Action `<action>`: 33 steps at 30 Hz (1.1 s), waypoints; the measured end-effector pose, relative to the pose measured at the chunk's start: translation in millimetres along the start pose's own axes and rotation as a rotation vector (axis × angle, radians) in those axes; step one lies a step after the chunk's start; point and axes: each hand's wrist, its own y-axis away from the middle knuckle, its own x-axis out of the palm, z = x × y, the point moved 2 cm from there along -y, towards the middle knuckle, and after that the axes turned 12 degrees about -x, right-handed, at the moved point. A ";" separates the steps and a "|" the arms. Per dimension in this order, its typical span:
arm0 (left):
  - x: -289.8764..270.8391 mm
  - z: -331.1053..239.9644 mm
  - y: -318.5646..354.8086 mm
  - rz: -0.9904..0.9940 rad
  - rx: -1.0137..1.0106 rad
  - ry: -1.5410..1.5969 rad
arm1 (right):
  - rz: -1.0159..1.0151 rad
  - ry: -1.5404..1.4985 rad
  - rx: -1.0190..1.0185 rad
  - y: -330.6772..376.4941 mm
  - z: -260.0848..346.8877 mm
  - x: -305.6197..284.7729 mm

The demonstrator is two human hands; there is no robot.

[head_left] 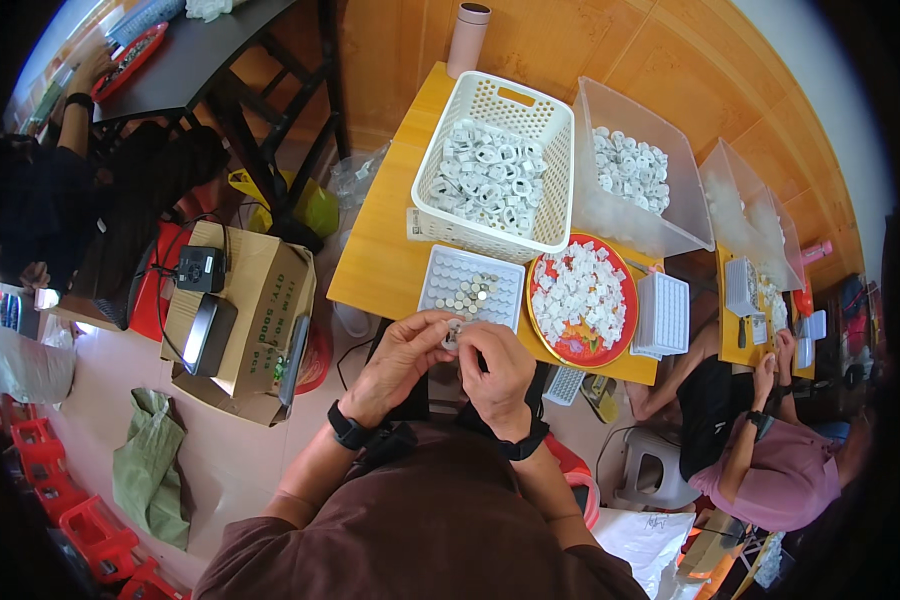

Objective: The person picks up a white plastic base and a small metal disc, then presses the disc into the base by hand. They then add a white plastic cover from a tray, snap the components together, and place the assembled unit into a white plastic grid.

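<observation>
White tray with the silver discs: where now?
Head view, near the middle: the white tray is on the yellow table just beyond the left hand and right hand, in front of the white basket, left of the red round tray.

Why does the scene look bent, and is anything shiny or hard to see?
Head view: fisheye distortion bends the wooden wall, and the picture's rim is black; one disc in the white tray glints; the small piece in the left hand lacks clear detail.

we note our left hand point(400, 362) set in a pinch; our right hand point(499, 370) curled just beside it; both forearms point(312, 468) angled inward behind the hands.
</observation>
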 end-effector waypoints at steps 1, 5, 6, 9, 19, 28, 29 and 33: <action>0.9 0.1 -0.2 -0.001 0.000 -0.001 | 0.007 0.004 -0.008 0.0 0.7 0.0; 2.0 -0.1 -0.5 -0.028 0.007 -0.021 | 0.032 -0.007 -0.033 0.8 -1.5 0.9; 1.9 0.0 -0.6 -0.033 0.005 -0.027 | 0.031 -0.007 -0.031 0.2 -2.0 0.1; 1.4 0.6 -1.1 -0.039 -0.001 -0.031 | 0.084 -0.039 -0.014 -1.9 -4.1 -2.2; 8.5 0.6 2.6 -0.049 -0.013 -0.143 | 0.162 -0.304 0.241 2.5 -13.0 -14.8; 3.0 12.4 20.0 -0.058 -0.077 -0.255 | 0.183 -0.339 0.280 34.6 -1.4 -12.0; 1.1 14.2 21.0 -0.034 -0.085 -0.250 | 0.178 -0.337 0.285 37.4 -0.5 -12.2; -1.7 20.7 21.2 -0.003 -0.107 -0.271 | 0.175 -0.404 0.396 53.1 -2.4 -10.1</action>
